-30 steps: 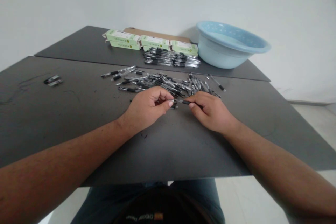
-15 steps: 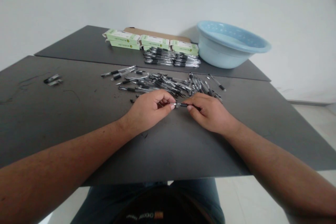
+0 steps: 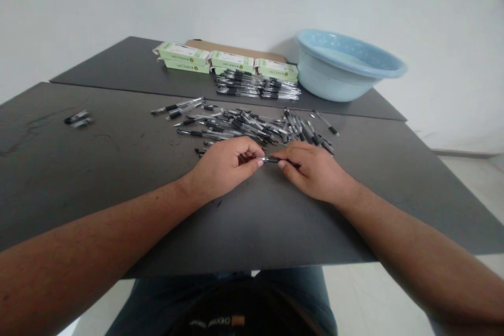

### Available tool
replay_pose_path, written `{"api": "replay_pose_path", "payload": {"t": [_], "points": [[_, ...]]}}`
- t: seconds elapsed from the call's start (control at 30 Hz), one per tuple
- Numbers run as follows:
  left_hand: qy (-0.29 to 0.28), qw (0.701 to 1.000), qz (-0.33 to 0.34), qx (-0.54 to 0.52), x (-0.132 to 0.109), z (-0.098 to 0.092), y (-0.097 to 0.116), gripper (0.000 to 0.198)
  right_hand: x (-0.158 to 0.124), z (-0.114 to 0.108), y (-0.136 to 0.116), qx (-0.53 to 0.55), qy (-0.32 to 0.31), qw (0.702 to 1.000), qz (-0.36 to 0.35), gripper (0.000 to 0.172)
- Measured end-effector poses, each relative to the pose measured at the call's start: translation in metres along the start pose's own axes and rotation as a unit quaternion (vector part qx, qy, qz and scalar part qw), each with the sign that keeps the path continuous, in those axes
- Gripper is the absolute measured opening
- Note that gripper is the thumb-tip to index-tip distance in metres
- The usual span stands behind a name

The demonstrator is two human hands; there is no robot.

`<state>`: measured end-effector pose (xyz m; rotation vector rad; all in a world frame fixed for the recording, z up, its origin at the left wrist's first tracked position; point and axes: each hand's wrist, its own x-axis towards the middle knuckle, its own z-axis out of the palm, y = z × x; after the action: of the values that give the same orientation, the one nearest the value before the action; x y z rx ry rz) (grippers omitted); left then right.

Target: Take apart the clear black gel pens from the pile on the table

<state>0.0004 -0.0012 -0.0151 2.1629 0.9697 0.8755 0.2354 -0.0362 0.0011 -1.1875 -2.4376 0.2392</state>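
Both my hands meet over the near part of a dark grey table point(image 3: 118, 178), pinching one black pen point(image 3: 270, 159) between them. My left hand point(image 3: 224, 165) grips its left end with fingers curled. My right hand point(image 3: 313, 170) pinches the right end, its fingers closed over the barrel. Just beyond the hands lies a loose heap of several black and clear pens point(image 3: 252, 125). How the pen's parts join is hidden by my fingertips.
A second neat batch of pens point(image 3: 258, 86) lies further back in front of three green boxes point(image 3: 228, 60). A light blue basin point(image 3: 346, 65) stands at the back right. Two small dark pieces point(image 3: 79, 118) lie at the far left. The table edge runs close to my lap.
My hands have drawn closer together along the pen and shifted slightly toward me. Less of the pen shows between the fingertips than before.
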Motion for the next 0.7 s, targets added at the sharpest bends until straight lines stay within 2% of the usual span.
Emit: {"api": "replay_pose_path", "payload": {"t": [0.5, 0.7], "points": [[0.002, 1.0, -0.004, 0.014, 0.0007, -0.0013, -0.0006, 0.004, -0.0025, 0.0021, -0.0002, -0.028, -0.002, 0.999, 0.016, 0.027], [0.006, 1.0, 0.004, 0.016, 0.0013, -0.0019, 0.0, 0.004, -0.0012, 0.0009, -0.0031, -0.003, -0.01, 0.999, 0.044, 0.025]]}}
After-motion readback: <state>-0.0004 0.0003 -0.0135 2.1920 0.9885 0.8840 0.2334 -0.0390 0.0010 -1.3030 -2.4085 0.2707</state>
